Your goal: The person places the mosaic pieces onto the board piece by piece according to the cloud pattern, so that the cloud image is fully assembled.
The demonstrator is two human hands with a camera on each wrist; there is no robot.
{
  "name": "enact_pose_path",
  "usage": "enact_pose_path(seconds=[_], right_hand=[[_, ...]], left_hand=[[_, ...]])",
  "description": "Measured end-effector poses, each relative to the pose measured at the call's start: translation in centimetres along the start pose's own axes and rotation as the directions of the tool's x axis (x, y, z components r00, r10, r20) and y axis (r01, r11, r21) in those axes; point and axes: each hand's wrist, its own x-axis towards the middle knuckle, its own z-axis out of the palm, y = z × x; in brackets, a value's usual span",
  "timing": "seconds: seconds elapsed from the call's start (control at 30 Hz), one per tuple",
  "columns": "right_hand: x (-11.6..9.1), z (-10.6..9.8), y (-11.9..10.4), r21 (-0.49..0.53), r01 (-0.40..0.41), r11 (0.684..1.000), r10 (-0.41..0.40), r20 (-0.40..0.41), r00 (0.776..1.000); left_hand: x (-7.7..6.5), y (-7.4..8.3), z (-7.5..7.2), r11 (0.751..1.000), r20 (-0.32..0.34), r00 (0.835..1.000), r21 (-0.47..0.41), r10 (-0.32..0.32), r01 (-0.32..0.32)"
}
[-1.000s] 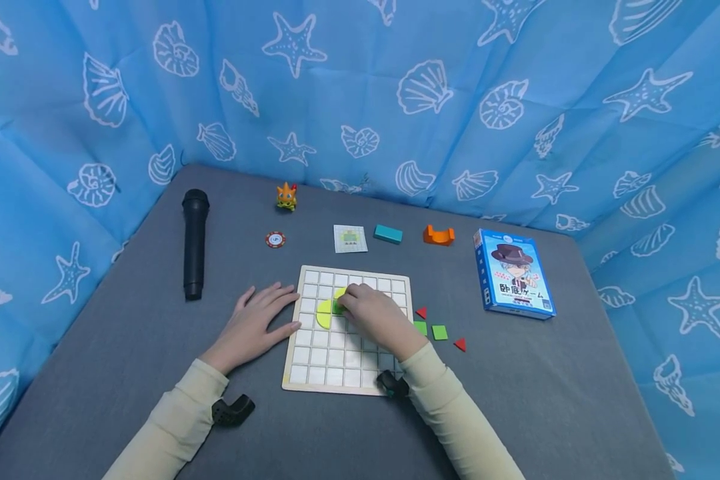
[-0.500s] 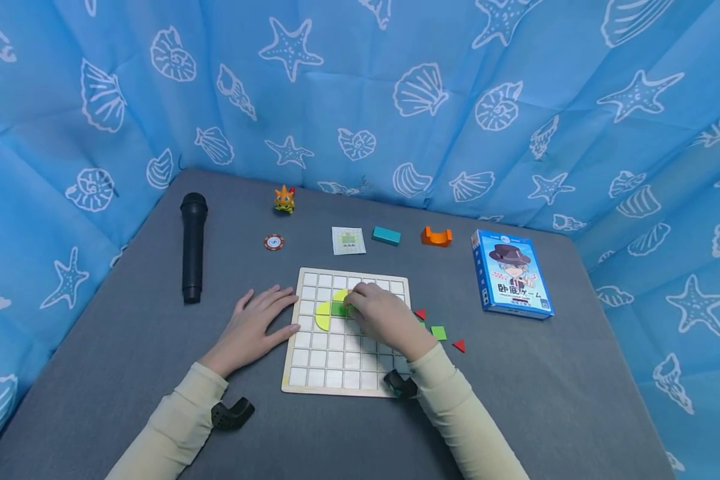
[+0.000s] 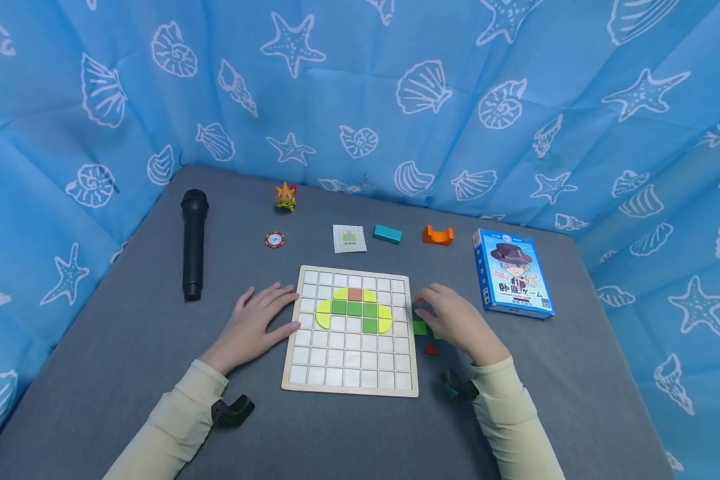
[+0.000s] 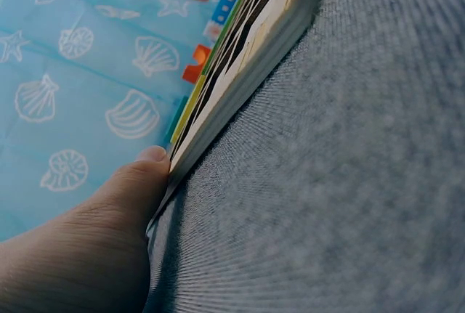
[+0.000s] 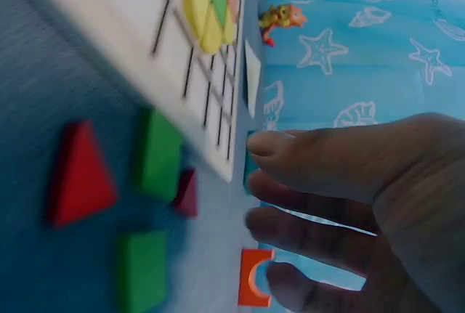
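Note:
A wooden board (image 3: 351, 380) with white grid squares lies on the table. On it, yellow quarter-circle tiles (image 3: 385, 320) and several green square tiles (image 3: 355, 309) form an arch, with one reddish square tile (image 3: 355, 295) at the top. My left hand (image 3: 255, 327) rests at the board's left edge, fingers spread; in the left wrist view the thumb (image 4: 138, 182) touches the rim. Just right of the board, my right hand (image 3: 456, 323) hovers over loose tiles, its fingers slightly bent around nothing. Beneath it lie two green squares (image 5: 158, 155) and two red triangles (image 5: 81, 175), partly hidden in the head view.
Behind the board lie a pattern card (image 3: 350, 239), a teal block (image 3: 387, 233), an orange arched block (image 3: 438, 235), a poker chip (image 3: 275, 239) and a small toy figure (image 3: 285, 197). A microphone (image 3: 195, 247) lies far left, a blue game box (image 3: 513, 273) right.
My right hand has left the board's middle and moved right to the loose tiles, uncovering the arch. One red triangle now lies farther left, nearer the board. The left hand has stayed put.

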Motion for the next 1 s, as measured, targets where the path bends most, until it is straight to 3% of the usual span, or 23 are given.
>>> enact_pose_path(seconds=[0.17,0.3,1.0], right_hand=[[-1.9,0.4,0.7,0.017,-0.014,1.000,0.012,0.074,0.997],[-2.8,0.8,0.9,0.002,0.012,1.000,-0.012,0.070,0.997],[-2.7,2.3,1.5,-0.015,0.058,0.998,-0.057,0.040,0.998]], left_hand=[[0.0,0.1,0.0,1.000,0.008,1.000,0.003,0.000,0.000],[-0.1,0.2,-0.1,1.000,0.007,1.000,0.004,0.000,0.000],[0.1,0.1,-0.1,1.000,0.016,1.000,0.007,-0.012,0.012]])
